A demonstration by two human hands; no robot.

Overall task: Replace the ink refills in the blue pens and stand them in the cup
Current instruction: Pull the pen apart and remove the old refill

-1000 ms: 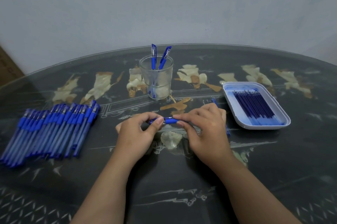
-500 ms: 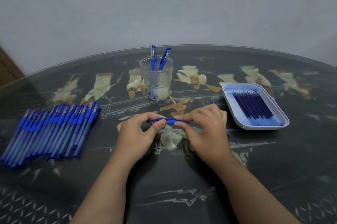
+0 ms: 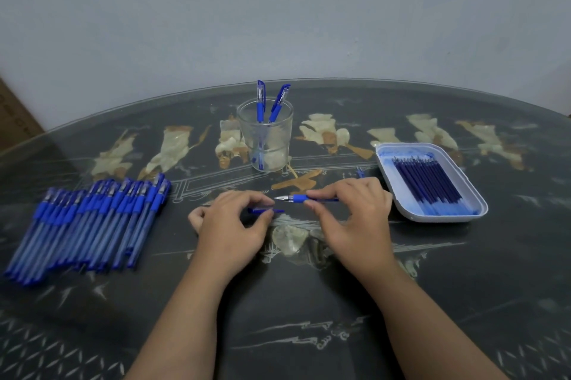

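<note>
My right hand (image 3: pixel 355 215) pinches an uncapped blue pen (image 3: pixel 296 198) level above the table, its metal tip pointing left. My left hand (image 3: pixel 231 225) holds the pen's blue cap (image 3: pixel 265 210) between thumb and fingers, a short gap away from the tip. A clear glass cup (image 3: pixel 265 135) stands behind the hands with two capped blue pens (image 3: pixel 270 101) upright in it. Several capped blue pens (image 3: pixel 89 222) lie in a row at the left. A white tray (image 3: pixel 401 194) at the right holds several dark blue refills (image 3: pixel 428 181).
The table is a dark glass-topped oval with pale inlaid figures (image 3: pixel 324 132). Something small and blue (image 3: pixel 360 174) lies just behind my right hand, beside the tray. A brown box corner (image 3: pixel 15 120) shows at the far left edge. A plain wall (image 3: pixel 278 8) rises behind the table.
The hands have pulled apart: the cap has come off the pen. The cap stays in my left hand, the pen body with its bare tip in my right.
</note>
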